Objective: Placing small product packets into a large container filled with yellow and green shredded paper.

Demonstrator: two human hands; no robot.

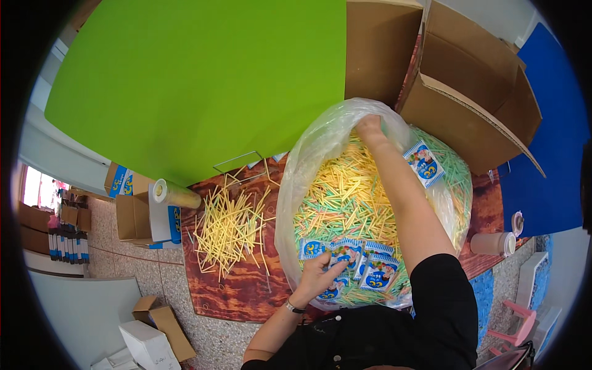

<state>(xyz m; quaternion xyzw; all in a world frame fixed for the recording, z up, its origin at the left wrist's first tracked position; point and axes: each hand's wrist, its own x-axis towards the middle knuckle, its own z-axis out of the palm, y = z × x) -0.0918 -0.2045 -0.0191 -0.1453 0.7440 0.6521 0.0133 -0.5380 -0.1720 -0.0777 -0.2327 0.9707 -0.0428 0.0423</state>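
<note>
A large clear plastic bag (290,203) stands wide, full of thin yellow, green and pink sticks (345,179). Several blue-and-white packets (377,272) lie on the sticks at its near side. My left hand (319,276) is over these packets, its thumb and fingers bent round one of them. My right arm stretches across the bag, and my right hand (370,126) is at the bag's far inner wall; its fingers are hidden. Another blue-and-white packet (424,163) rests at the right, beside my right forearm.
Loose yellow sticks (228,228) lie piled on the red wood-patterned table (216,302), left of the bag. A green board (203,80) rises behind. An open cardboard box (468,123) stands far right. Nearby are a film roll (176,193), a lidded cup (492,244) and a pink stool (521,320).
</note>
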